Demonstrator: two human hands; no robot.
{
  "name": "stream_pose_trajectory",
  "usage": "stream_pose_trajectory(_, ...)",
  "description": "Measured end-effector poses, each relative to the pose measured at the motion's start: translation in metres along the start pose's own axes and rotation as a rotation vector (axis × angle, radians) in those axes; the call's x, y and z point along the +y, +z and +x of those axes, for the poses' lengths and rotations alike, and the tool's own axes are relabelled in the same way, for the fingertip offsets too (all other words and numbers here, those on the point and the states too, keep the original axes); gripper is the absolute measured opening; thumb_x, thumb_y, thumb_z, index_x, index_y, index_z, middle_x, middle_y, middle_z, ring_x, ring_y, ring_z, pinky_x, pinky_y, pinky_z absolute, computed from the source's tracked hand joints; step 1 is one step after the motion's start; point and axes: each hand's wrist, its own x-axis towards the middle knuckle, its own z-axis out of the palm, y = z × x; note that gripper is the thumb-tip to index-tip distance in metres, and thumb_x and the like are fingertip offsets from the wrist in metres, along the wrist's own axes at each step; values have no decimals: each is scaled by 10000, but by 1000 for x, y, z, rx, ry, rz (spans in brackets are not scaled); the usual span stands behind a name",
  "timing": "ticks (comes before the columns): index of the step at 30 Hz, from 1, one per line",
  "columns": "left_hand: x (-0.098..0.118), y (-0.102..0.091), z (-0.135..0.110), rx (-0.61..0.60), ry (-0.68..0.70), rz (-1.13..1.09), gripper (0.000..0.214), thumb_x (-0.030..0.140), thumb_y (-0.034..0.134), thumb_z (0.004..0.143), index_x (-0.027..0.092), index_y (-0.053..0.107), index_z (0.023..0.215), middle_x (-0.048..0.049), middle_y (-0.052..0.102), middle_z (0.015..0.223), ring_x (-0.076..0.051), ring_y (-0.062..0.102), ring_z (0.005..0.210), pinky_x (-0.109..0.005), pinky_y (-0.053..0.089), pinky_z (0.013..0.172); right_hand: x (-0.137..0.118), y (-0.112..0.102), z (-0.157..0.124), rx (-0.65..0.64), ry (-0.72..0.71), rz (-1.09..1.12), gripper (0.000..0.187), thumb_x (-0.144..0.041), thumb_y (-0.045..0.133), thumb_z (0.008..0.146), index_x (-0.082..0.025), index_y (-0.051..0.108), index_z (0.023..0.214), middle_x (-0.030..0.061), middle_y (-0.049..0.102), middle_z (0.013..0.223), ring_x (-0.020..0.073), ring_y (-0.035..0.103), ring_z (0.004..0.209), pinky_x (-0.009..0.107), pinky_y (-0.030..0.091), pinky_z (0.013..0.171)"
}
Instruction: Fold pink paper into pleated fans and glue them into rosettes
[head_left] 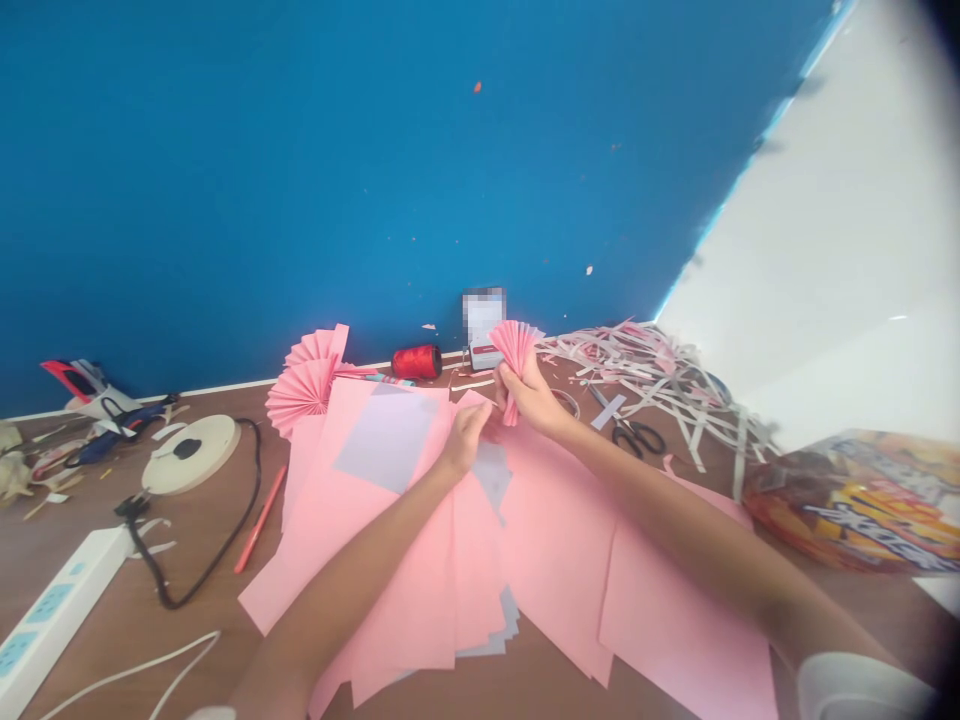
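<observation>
My right hand [531, 395] is closed around the folded lower part of a pink pleated paper fan [513, 343], whose top spreads out above the fingers. Just left of it, my left hand [466, 436] has its fingers pressed together; whatever they pinch, if anything, is too small to make out. Under both hands lie overlapping sheets of pink paper [559, 540], with pale lilac pieces [391, 440] among them. More pink pleated fans [304, 390] rest at the back left of the sheets. A red spool of thread [415, 361] lies on its side by the wall.
Scissors [636, 436] and a heap of paper strips [645, 365] lie to the right, near a snack bag [862, 500]. Leftward are a red pen [260, 520], a cream disc [190, 455], a black cable [247, 540] and a white power strip [64, 610]. A small screen [484, 325] leans on the blue wall.
</observation>
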Motion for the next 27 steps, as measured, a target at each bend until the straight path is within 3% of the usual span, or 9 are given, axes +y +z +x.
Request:
stream_pose_trajectory(3, 0, -1, 3, 147, 41, -103, 401, 495, 434, 916, 149, 625, 990, -83, 680, 920, -181, 637, 808, -287, 489, 691, -13, -3, 1, -94, 0, -19, 242, -429, 463, 919, -258, 369, 1064, -46, 520, 768, 92, 514, 467, 216, 412, 401)
stream_pose_trajectory(5, 2, 0, 5, 174, 70, -150, 379, 468, 477, 904, 172, 579, 1118, -83, 675, 1032, -188, 641, 910, -297, 497, 763, -15, -5, 1, -121, -7, -133, 240, -368, 453, 911, -231, 427, 1107, -38, 529, 731, 113, 543, 508, 240, 453, 461)
stream_pose_trajectory(10, 5, 2, 4, 95, 81, -97, 480, 422, 610, 834, 182, 537, 1243, -103, 600, 1275, -245, 537, 1211, -355, 425, 1011, 0, 7, -11, -32, -47, -772, 473, -239, 447, 844, -149, 424, 1307, 100, 685, 922, 232, 652, 794, 336, 501, 707)
stream_pose_trajectory(12, 4, 2, 3, 66, 42, -64, 518, 422, 648, 800, 161, 554, 1238, -112, 608, 1274, -276, 507, 1256, -380, 395, 1052, 7, 14, -19, -29, 5, -1060, 615, -263, 495, 818, -132, 340, 1398, 125, 704, 941, 266, 665, 782, 351, 490, 706)
stream_pose_trajectory(15, 3, 3, 3, 38, 0, -31, 544, 421, 667, 777, 139, 572, 1232, -119, 645, 1218, -305, 528, 1233, -414, 413, 1033, 16, 21, -28, -80, 13, -1238, 650, -292, 446, 863, -123, 256, 1461, 118, 723, 932, 277, 679, 764, 348, 486, 680)
stream_pose_trajectory(21, 2, 4, 6, 168, 53, 43, 430, 445, 474, 897, 138, 631, 1154, -114, 689, 1117, -268, 569, 1180, -395, 412, 1037, 27, 25, -34, -19, -72, -1176, 705, -323, 387, 905, -87, 99, 1504, 178, 656, 1200, 292, 689, 852, 370, 507, 702)
stream_pose_trajectory(27, -1, -2, 8, 356, 92, -77, 402, 449, 435, 914, 157, 654, 1084, -109, 660, 1182, -239, 548, 1204, -370, 394, 1056, 25, 20, -33, -57, -154, -849, 562, -387, 348, 966, -158, 230, 1465, 151, 632, 1228, 273, 653, 1017, 393, 492, 848)
